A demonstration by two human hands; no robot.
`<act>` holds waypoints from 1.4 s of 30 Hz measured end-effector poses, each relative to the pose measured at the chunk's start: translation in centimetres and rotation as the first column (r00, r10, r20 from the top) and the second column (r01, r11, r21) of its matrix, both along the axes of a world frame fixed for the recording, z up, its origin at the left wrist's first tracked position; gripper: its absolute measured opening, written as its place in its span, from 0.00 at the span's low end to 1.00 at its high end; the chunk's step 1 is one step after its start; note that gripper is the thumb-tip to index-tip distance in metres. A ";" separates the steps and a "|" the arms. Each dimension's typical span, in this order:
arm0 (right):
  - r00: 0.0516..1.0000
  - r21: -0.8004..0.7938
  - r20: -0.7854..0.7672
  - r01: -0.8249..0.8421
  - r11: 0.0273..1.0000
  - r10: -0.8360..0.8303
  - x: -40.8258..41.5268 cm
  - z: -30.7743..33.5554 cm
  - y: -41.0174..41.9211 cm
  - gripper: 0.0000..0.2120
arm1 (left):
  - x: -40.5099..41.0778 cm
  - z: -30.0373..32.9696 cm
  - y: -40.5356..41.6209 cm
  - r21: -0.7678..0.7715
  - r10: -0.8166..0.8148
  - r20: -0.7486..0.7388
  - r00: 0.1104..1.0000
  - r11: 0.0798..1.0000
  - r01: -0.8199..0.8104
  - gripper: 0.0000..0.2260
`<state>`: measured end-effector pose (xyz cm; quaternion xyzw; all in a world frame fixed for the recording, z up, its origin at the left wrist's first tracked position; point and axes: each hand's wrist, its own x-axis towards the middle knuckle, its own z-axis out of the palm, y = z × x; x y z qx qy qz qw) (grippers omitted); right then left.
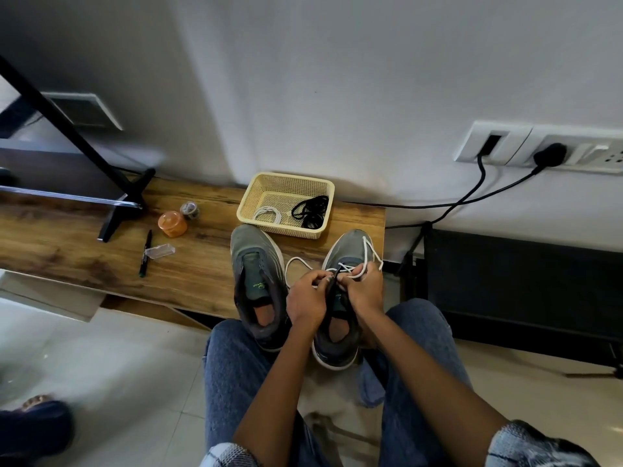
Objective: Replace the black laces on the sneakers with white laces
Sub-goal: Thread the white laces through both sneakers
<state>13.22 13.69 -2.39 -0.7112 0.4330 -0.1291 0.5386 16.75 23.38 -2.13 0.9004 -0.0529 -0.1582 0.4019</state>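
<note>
Two grey sneakers stand on the wooden bench, heels toward me. The left sneaker (257,281) has no lace in its eyelets. The right sneaker (350,251) carries a white lace (369,252) through its lower eyelets, with loose loops hanging on both sides. My left hand (305,303) pinches the lace at the shoe's left eyelet row. My right hand (362,291) grips the lace and the tongue edge on the right side. A cream basket (249,200) behind the shoes holds a coiled white lace (268,214) and bundled black laces (312,210).
On the wooden bench (202,264) lie an orange lidded jar (172,224), a small tape roll (189,210), a black marker (145,252) and a clear plastic cap (160,252). A black stand leg (121,210) rests at left. Cables run from wall sockets (539,151) at right.
</note>
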 end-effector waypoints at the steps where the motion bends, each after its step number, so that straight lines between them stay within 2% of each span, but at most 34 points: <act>1: 1.000 -0.014 -0.012 0.008 1.000 -0.009 0.1 0.0 0.2 0.14 | 0.1 0.0 0.0 0.010 -0.005 0.014 1.000 1.000 0.004 0.07; 5: 1.000 -0.043 -0.011 0.013 0.999 -0.013 -0.1 -0.2 0.3 0.11 | 0.3 0.0 0.1 0.030 -0.026 0.035 0.999 0.999 0.025 0.05; 11: 0.994 0.017 0.038 -0.103 0.995 0.102 0.0 -0.2 -0.4 0.15 | 1.5 -0.4 -0.2 0.045 -0.072 0.000 0.997 0.996 0.072 0.06; 19: 0.998 0.054 0.043 -0.041 0.998 0.038 -0.4 -0.5 -0.3 0.15 | 1.8 -1.0 -0.4 -0.056 -0.132 -0.070 0.989 0.990 0.128 0.05; 25: 0.998 0.115 0.038 -0.049 0.992 0.045 -0.8 -0.6 -0.2 0.10 | 1.0 -1.2 -0.6 -0.044 -0.062 -0.079 0.995 0.997 0.059 0.06; 27: 0.998 0.146 0.055 -0.050 0.988 0.043 -1.0 -0.5 -0.1 0.09 | 1.0 -1.3 -0.4 -0.118 0.010 -0.128 0.992 0.993 -0.025 0.06; 33: 0.994 0.177 0.103 -0.055 0.983 0.037 -1.4 -0.3 -0.1 0.06 | 0.4 -0.9 -0.5 -0.334 0.184 -0.286 0.940 0.901 -0.278 0.07; 38: 0.986 0.205 0.129 -0.133 0.970 0.108 -1.3 0.3 0.1 0.18 | -0.3 -0.8 -0.7 -0.453 0.237 -0.368 0.899 0.799 -0.396 0.07; 42: 0.987 0.214 0.095 -0.146 0.966 0.128 -1.1 0.4 -0.4 0.21 | -0.5 -0.1 -0.9 -0.540 0.316 -0.451 0.835 0.648 -0.537 0.05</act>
